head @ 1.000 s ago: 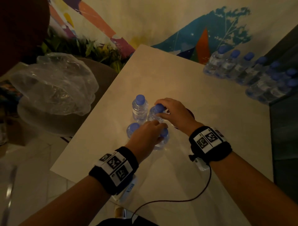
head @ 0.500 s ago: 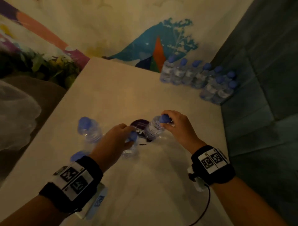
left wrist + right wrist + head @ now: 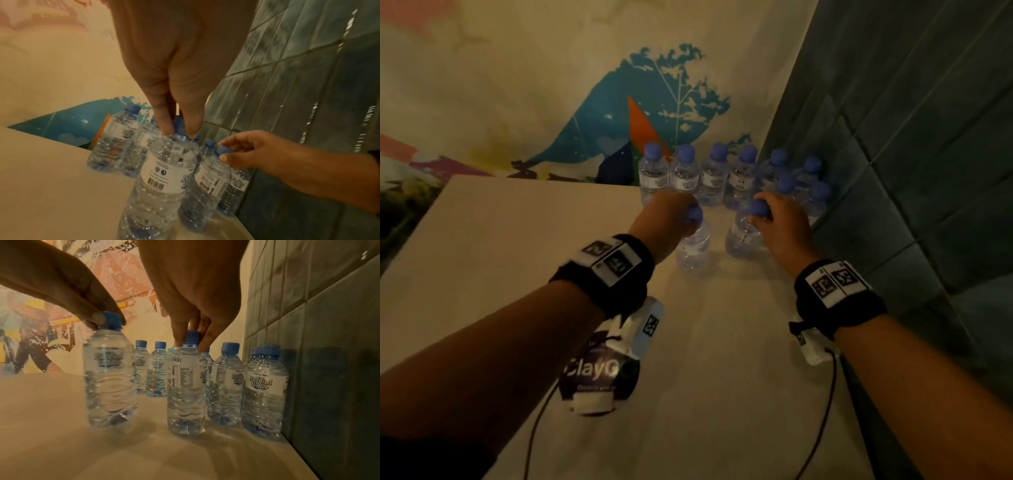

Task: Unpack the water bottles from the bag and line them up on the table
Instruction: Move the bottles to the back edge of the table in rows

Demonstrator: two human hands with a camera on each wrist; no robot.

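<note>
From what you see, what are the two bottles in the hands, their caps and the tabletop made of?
The clear ribbed water bottle in the left hand and the one in the right hand look like thin glossy plastic: see-through, ridged, glinting walls. Their blue screw caps look like matte opaque plastic. The pale beige table is smooth with a soft sheen, perhaps laminate; the dim light leaves that open.

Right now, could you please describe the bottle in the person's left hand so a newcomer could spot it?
Find the cluster of water bottles in the table's far corner by the tiled wall. In front of it, two bottles are gripped by their caps; the left hand's bottle is the one farther from the wall.
</note>
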